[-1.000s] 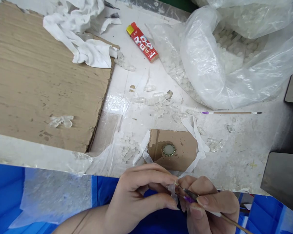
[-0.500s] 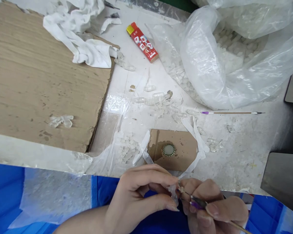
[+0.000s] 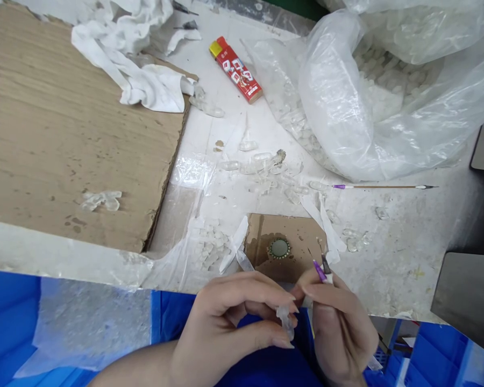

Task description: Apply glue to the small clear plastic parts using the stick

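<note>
My left hand (image 3: pixel 229 309) is closed in a pinch, thumb and fingertips on a small translucent plastic piece (image 3: pixel 285 322) just past the table's front edge. Close to its right, my right hand (image 3: pixel 339 328) grips two fine-tipped brushes (image 3: pixel 321 271), one with a purple ferrule and one dark; their tips point up and away over the small cardboard. On that small cardboard piece (image 3: pixel 298 228) lies an upturned bottle cap (image 3: pixel 279 248) with something pale and shiny in it, amid wet stains. The lower parts of the brushes are hidden by my right hand.
A large plastic bag (image 3: pixel 331 80) of translucent pieces fills the back right. A red lighter (image 3: pixel 237 72), a double-ended brush (image 3: pixel 383 186) and several loose clear pieces (image 3: pixel 262 166) lie mid-table. A big cardboard sheet (image 3: pixel 64 134) with white cloth (image 3: pixel 153 80) covers the left.
My right hand has moved off the plastic piece and turned, its brush tips now pointing up toward the bottle cap's cardboard. My left hand holds the piece in nearly the same place.
</note>
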The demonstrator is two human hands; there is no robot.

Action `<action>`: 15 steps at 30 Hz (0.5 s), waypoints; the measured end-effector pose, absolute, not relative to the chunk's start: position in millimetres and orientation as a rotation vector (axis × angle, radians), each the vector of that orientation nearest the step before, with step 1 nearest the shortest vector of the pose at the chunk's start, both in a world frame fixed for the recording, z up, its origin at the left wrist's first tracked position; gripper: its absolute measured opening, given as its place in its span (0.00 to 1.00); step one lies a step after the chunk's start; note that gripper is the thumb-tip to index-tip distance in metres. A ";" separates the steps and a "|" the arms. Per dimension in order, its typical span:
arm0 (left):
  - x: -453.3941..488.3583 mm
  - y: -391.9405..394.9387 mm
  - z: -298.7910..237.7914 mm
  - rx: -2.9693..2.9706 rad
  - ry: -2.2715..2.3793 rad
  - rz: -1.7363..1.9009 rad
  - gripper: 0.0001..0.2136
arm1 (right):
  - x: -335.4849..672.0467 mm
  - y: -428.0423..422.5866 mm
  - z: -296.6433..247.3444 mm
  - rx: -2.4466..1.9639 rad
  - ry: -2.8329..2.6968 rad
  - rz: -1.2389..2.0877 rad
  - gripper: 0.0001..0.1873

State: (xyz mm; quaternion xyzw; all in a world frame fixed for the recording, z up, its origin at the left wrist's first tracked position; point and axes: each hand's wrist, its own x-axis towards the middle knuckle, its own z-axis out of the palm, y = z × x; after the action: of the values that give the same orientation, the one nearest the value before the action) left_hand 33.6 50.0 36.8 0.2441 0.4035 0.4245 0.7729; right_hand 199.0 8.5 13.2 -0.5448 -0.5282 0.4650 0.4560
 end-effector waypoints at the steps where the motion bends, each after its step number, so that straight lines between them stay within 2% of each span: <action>1: 32.5 52.4 38.0 0.563 0.882 0.915 0.13 | 199.2 12.3 16.4 -1.302 -1.311 1.187 0.13; 6: 27.1 54.0 39.9 0.664 0.895 0.919 0.12 | 197.4 26.6 25.2 -1.219 -1.214 1.388 0.12; 10: 27.8 46.1 37.5 0.692 0.877 0.955 0.13 | 196.9 29.2 24.1 -1.266 -1.115 1.480 0.04; 15: 29.1 36.4 31.0 0.690 0.912 0.963 0.10 | 193.0 27.3 22.9 -1.138 -0.989 1.611 0.08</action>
State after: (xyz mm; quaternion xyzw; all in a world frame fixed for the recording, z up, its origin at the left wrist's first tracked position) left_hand 29.1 36.4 31.0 0.3137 0.4147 0.4377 0.7335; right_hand 193.0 27.3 22.9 -0.4604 -0.4000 0.6518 0.4507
